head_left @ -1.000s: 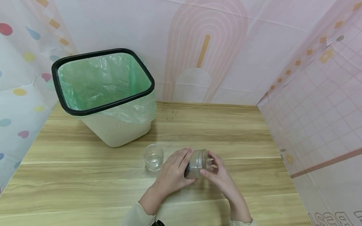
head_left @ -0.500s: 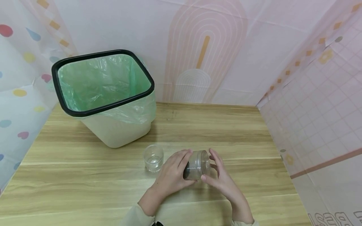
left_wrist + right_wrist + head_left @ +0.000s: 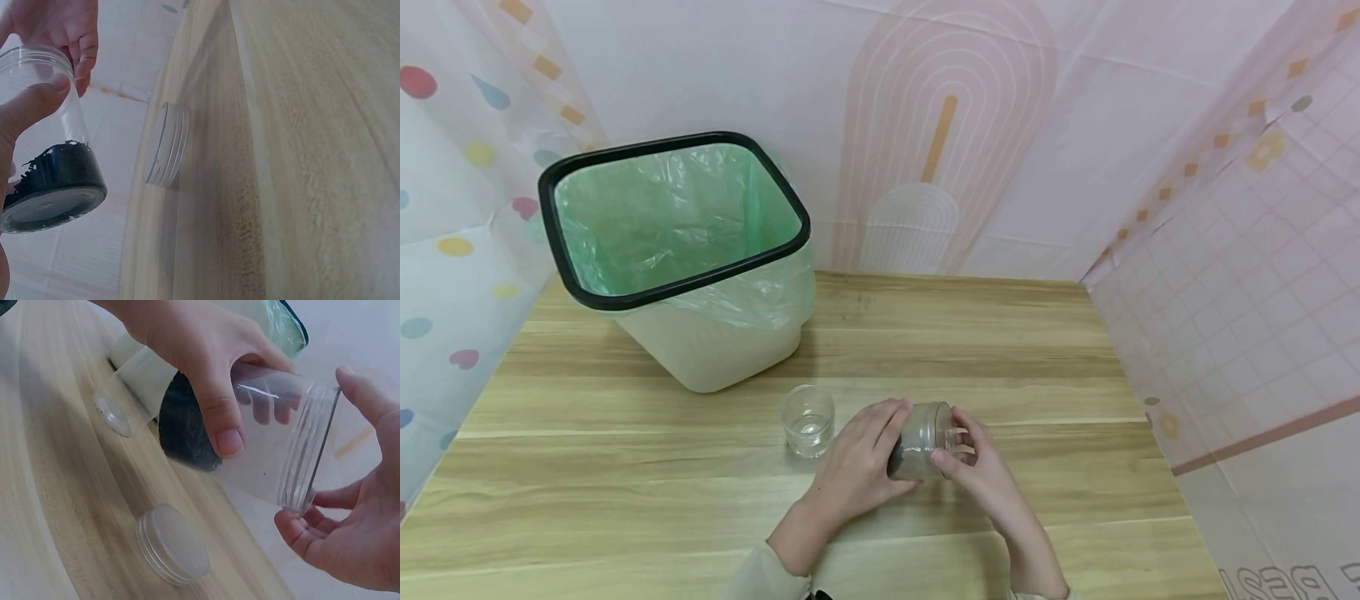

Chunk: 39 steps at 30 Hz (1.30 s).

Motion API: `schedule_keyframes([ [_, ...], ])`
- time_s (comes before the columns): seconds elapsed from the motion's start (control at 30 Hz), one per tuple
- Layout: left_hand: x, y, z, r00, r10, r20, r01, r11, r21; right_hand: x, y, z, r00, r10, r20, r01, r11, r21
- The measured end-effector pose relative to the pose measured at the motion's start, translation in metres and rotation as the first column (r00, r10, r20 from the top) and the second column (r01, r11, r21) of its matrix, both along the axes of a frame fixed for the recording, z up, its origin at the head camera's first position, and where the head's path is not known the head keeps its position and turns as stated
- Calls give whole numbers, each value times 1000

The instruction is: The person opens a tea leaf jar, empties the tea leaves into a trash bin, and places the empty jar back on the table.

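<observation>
Left hand [image 3: 857,467] grips the clear jar [image 3: 922,439] sideways, open mouth pointing right against the right hand's [image 3: 981,471] curled fingers [image 3: 300,528].

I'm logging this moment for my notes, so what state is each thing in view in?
jar: open, tipped on its side, dark flakes at its base, off the table
lid: off, lying on the table
small glass: upright, looks empty
bin: upright, green liner fitted, nothing seen inside
left hand: grips the jar's body
right hand: fingers curled at the jar's mouth
</observation>
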<state>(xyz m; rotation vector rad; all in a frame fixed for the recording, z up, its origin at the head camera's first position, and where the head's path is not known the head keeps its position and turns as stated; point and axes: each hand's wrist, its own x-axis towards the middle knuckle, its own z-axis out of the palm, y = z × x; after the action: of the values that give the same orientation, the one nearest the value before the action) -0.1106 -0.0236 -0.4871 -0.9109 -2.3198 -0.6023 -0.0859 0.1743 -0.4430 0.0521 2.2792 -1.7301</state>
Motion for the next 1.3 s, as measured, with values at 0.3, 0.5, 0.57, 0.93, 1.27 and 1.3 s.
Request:
schedule_keyframes([
  [0.3,1,0,0,1000,-6,3,6,1000,20,0,9,-3,946,210,-247,-221,975,-15],
  [0.5,0,1,0,1000,-11,0,11,999,37,2,10,-1,964,186,-189,-193,981,-19],
  [0.57,0,1,0,1000,-8,-2,8,999,40,2,9,0,985,127,-119,-129,992,-4],
  [0.93,1,0,0,1000,5,-10,-5,1000,5,-1,4,1,994,76,-78,-67,991,112],
  [1.27,2,0,-1,1000,-15,3,15,1000,14,-2,6,3,992,115,-59,-111,992,66],
  [1.3,2,-1,-1,1000,-15,4,15,1000,15,-2,7,3,988,137,-73,-133,989,59],
])
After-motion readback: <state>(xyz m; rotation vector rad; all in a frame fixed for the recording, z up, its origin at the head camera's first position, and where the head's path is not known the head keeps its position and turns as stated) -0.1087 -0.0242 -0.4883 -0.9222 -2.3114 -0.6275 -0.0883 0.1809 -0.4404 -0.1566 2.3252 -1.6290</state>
